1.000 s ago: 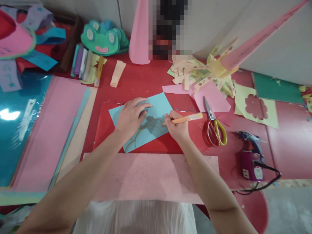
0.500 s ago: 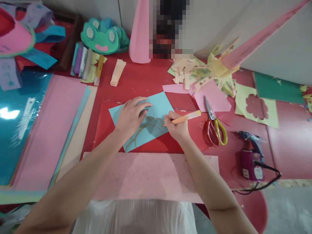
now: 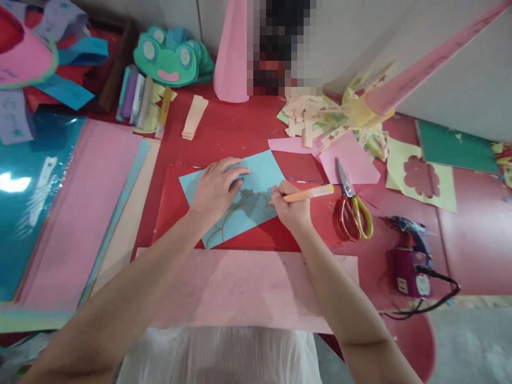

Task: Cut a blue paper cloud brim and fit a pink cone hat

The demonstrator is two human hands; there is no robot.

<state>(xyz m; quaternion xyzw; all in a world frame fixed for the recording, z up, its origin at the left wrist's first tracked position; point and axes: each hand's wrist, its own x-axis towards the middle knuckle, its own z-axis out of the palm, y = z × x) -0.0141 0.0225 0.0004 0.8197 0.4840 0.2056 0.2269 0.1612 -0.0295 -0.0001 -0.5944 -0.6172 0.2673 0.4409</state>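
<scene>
A light blue sheet of paper (image 3: 262,165) lies at a slant on a red sheet (image 3: 256,236), with curved scalloped lines drawn along its lower part. My left hand (image 3: 218,186) rests on the paper's left half, palm down and fingers apart, holding nothing. In my right hand (image 3: 292,208) is an orange marker (image 3: 310,193), gripped between thumb and fingers. Its tip meets the paper near the right end of the drawn lines. Just right of that hand, scissors (image 3: 350,205) with one red and one yellow handle lie with their blades pointing away from me.
Pink paper scraps (image 3: 348,160) and a heap of cut strips (image 3: 306,114) lie behind the scissors. A glue gun (image 3: 412,234) with a purple box (image 3: 412,272) and cable stands at right. Stacked coloured sheets (image 3: 80,213) cover the left side; green frog cutouts (image 3: 168,58) stand at the back.
The marker has tilted flatter, its back end shifting slightly right and down, as my right hand moved a little right. My left hand and the paper stay in place.
</scene>
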